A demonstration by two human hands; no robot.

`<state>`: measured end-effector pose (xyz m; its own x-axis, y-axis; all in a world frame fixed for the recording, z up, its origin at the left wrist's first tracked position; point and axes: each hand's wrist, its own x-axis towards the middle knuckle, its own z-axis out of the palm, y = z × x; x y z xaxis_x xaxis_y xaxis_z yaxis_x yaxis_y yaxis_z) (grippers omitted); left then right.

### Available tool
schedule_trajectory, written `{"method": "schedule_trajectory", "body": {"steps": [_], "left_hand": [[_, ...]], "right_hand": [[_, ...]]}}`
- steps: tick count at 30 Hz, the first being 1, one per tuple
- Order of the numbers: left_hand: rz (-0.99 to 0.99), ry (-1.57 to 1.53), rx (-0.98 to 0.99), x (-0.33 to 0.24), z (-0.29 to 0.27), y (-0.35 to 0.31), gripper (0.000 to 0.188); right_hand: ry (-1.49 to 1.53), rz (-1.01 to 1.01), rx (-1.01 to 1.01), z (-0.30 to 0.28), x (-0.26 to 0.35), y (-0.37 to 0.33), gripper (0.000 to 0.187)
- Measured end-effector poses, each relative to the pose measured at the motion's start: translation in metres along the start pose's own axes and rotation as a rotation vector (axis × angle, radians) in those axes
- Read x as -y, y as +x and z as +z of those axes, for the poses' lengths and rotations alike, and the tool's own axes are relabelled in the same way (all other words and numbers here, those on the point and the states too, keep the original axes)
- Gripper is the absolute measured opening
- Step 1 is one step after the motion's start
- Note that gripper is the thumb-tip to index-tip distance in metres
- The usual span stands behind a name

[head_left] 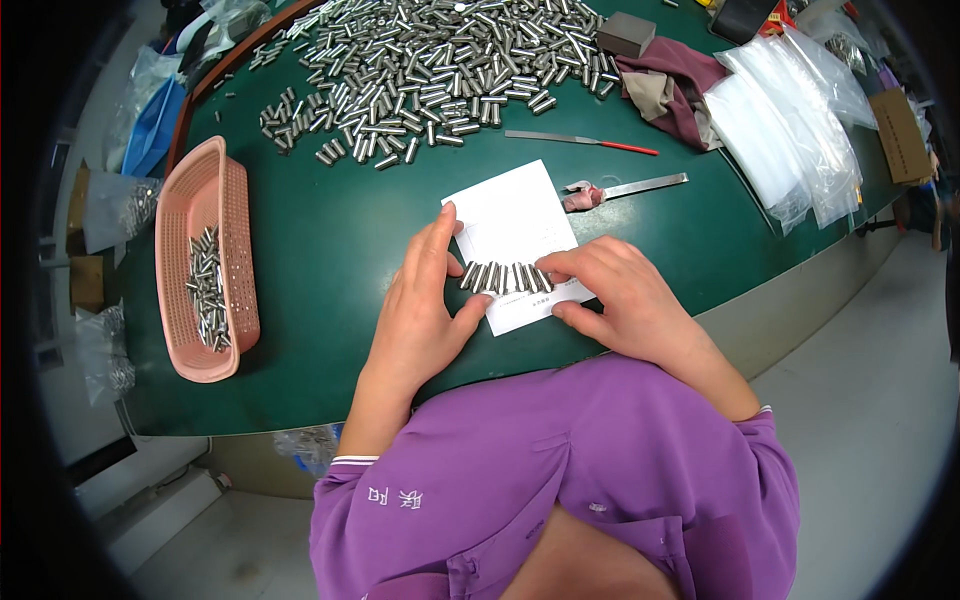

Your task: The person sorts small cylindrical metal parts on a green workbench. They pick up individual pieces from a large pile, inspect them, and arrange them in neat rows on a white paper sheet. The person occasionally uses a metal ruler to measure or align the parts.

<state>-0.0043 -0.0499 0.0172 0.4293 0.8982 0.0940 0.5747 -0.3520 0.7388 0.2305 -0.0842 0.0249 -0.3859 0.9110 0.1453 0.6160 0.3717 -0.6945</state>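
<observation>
A curved row of short silvery metal pins (507,278) stands side by side on a folded sheet of white paper (513,205). At the row's left end is my left hand (420,295), its fingers stretched and apart. One of its fingertips touches the end pin, and the thumb tip lies just below the row. My right hand (625,300) flanks the other end with its index fingertip against the last pins. Its thumb rests apart, on the paper's lower right edge. Neither hand is closed round a pin.
A large heap of similar pins (430,70) covers the far side of the green table (330,270). Left stands a pink basket (240,260) holding more pins. Beyond the paper lie a red-handled file (580,140) and a metal strip with a wrapped end (640,187). Plastic bags (785,130) lie right.
</observation>
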Motion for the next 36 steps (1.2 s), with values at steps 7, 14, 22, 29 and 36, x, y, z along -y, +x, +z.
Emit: {"method": "schedule_trajectory", "body": {"steps": [7, 14, 22, 29, 36], "left_hand": [[0.000, -0.008, 0.021, -0.0032, 0.0005, 0.0000, 0.096], [0.038, -0.013, 0.035, -0.0025, 0.0020, -0.0007, 0.096], [0.074, -0.044, 0.048, -0.0039, 0.0039, -0.0005, 0.096], [0.081, -0.052, 0.053, -0.0033, 0.0050, -0.0008, 0.096], [0.110, -0.072, 0.061, -0.0047, 0.0061, -0.0004, 0.097]], "right_hand": [[-0.012, 0.044, -0.005, -0.0019, -0.0002, -0.0013, 0.042], [-0.009, 0.050, -0.025, -0.0011, -0.0021, -0.0026, 0.042], [-0.033, 0.064, -0.047, -0.0036, -0.0053, -0.0027, 0.042], [-0.046, 0.086, -0.041, -0.0058, -0.0059, -0.0028, 0.041], [-0.058, 0.086, -0.050, -0.0065, -0.0067, -0.0029, 0.041]]}}
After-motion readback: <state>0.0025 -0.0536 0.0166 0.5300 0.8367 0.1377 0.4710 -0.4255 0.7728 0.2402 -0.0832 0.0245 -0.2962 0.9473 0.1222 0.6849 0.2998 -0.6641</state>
